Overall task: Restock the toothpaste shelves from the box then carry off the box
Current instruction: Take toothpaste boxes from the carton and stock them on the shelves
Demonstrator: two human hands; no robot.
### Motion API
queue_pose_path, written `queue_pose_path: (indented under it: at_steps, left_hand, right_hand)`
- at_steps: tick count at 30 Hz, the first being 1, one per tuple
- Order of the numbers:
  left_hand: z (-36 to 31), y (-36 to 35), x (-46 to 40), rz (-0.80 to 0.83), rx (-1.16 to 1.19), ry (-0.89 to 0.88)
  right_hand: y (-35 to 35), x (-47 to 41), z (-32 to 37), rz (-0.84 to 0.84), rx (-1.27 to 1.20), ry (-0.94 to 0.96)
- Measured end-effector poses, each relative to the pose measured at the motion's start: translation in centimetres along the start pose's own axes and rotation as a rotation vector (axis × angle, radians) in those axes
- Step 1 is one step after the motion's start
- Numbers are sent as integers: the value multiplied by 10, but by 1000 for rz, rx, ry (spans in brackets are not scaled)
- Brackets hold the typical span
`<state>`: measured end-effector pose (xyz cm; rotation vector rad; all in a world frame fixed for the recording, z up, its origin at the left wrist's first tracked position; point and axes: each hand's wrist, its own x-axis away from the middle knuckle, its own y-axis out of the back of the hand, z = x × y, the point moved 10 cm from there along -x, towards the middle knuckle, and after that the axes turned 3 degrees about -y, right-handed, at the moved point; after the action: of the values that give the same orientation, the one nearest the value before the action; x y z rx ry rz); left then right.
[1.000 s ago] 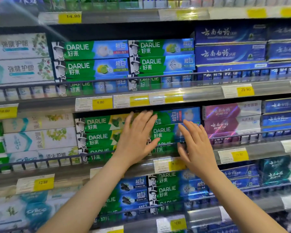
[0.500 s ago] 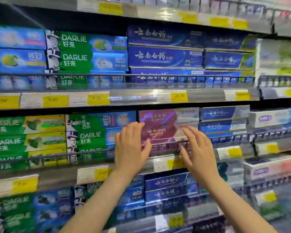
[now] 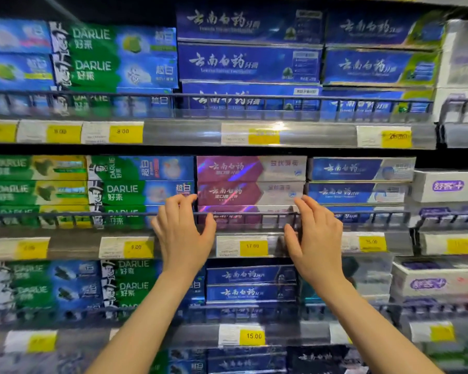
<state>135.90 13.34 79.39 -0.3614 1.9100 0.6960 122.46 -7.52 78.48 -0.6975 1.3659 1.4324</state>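
A stack of purple-and-silver toothpaste cartons (image 3: 250,182) stands on the middle shelf behind a wire rail (image 3: 249,215). My left hand (image 3: 183,232) is at the stack's left end, fingers bent against the lower cartons. At the right end my right hand (image 3: 315,234) does the same, fingers slightly curled against the carton ends. Both hands flank the stack across the rail. Neither hand grips a carton. The restocking box is out of view.
Green Darlie cartons (image 3: 138,191) fill the shelf to the left, blue cartons (image 3: 360,182) to the right, white ones (image 3: 447,186) at far right. Full shelves lie above and below, with yellow price tags (image 3: 253,247) along each shelf edge.
The view has swung right along the shelf. Both hands moved from the green Darlie cartons to the two ends of the purple stack.
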Motion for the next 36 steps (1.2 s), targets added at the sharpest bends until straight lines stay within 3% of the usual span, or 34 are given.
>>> queue_pose_path:
  at_steps: [8, 19, 22, 25, 28, 36]
  left_hand:
    - [0, -4, 0, -10, 43, -1]
    - [0, 3, -1, -53, 16, -32]
    - [-30, 12, -6, -88, -36, -268]
    - [-67, -9, -13, 40, -196, -546]
    - [-66, -31, -18, 127, -289, -548]
    - [-56, -42, -20, 177, -322, -525]
  right_hand:
    - [1, -2, -1, -52, -179, -90]
    - [-1, -4, -3, -61, -143, -107]
    - [6, -10, 7, -86, -57, -28]
    - [0, -21, 28, -60, 69, 135]
    - [-14, -27, 34, -10, 122, 194]
    - [-23, -28, 37, -8, 146, 223]
